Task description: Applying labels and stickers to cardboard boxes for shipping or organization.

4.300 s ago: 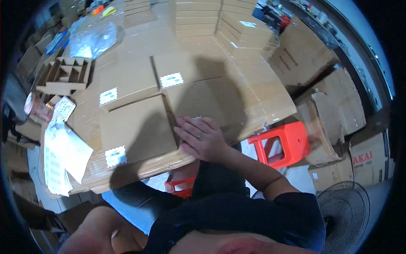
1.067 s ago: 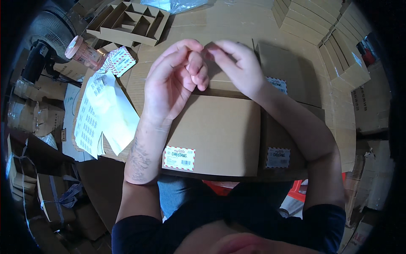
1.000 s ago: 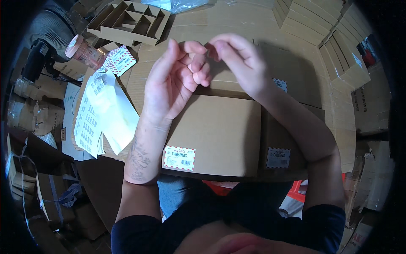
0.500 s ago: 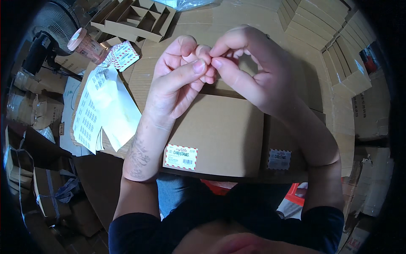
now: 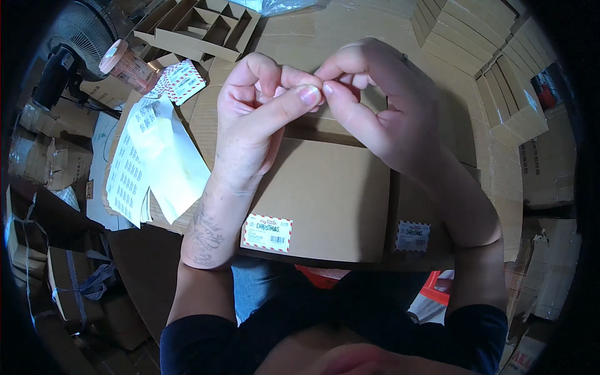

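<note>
Both hands are raised above the brown cardboard box, their fingertips meeting. My left hand pinches with thumb and forefinger; whatever lies between them is too small to make out. Thumb and forefinger of my right hand are pressed together against the left fingertips, and I cannot see what they pinch. A red-and-white bordered label is stuck at the box's near left corner. Beside it on the right stands a second box in shadow, carrying a similar label.
White label sheets lie at left, below a stack of striped-edge labels and a pink-lidded clear jar. A divided cardboard tray sits at the back, a fan at far left. Cardboard trays are stacked at right.
The joined fingertips have shifted slightly to the right. My left hand has turned a little, its fingers curling more. The boxes and labels stay where they were.
</note>
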Tool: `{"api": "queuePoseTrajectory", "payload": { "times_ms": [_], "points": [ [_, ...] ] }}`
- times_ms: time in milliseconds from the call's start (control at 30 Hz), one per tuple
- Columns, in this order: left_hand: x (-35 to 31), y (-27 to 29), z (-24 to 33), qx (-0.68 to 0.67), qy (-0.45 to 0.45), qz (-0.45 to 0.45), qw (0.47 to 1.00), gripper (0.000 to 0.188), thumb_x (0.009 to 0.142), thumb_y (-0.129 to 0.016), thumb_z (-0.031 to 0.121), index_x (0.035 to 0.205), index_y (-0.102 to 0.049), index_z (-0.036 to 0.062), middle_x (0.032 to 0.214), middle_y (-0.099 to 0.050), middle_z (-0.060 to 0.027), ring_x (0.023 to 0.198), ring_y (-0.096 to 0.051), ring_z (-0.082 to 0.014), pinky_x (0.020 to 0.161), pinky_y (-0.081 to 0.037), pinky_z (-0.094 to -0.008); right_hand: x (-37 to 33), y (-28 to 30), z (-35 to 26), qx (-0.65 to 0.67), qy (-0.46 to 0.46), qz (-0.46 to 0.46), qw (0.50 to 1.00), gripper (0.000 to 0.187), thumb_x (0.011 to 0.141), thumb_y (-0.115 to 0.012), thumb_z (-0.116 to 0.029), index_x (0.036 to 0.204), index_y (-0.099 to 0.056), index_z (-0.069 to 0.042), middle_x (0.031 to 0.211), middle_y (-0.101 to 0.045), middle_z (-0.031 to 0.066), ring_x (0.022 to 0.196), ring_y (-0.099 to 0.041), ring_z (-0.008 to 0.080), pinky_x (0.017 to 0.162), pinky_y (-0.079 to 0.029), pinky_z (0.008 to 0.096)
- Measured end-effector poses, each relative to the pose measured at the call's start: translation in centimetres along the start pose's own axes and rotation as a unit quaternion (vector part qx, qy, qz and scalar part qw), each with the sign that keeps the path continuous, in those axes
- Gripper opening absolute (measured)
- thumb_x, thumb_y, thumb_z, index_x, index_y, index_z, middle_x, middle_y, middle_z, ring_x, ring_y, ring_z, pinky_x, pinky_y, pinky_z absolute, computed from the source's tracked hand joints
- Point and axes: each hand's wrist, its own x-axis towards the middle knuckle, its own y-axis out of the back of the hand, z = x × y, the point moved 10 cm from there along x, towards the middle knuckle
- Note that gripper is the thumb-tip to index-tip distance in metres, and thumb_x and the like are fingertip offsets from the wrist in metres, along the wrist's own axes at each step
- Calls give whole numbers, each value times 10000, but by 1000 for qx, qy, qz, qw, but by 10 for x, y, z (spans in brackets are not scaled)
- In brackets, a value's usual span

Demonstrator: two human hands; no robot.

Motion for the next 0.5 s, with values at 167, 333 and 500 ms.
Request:
{"api": "queuePoseTrajectory", "payload": {
  "times_ms": [167,333,500],
  "points": [
    [-1,-4,7,58,-30,0,998,266,829,-661,-77,817,-454,90,927,-689,-151,871,-672,-145,813,-544,-275,-1,-1,8,41,-32,4,999,97,824,-680,-60,846,-585,-66,756,-603,31,660,-627,108,533,-479,224],
    [-3,-7,12,165,-37,-1,986,250,831,-687,-53,816,-475,78,929,-694,-140,890,-666,-131,798,-545,-251,0,1,14,72,-74,-17,995,109,800,-688,-55,799,-580,-70,707,-578,12,637,-599,89,521,-455,230],
    [-4,-10,12,180,-43,1,983,238,826,-690,-65,821,-491,65,926,-694,-137,894,-665,-129,800,-546,-245,2,4,6,-12,-30,-20,999,135,775,-705,-75,770,-570,-84,640,-534,8,580,-559,92,502,-426,251]
  ]
}}
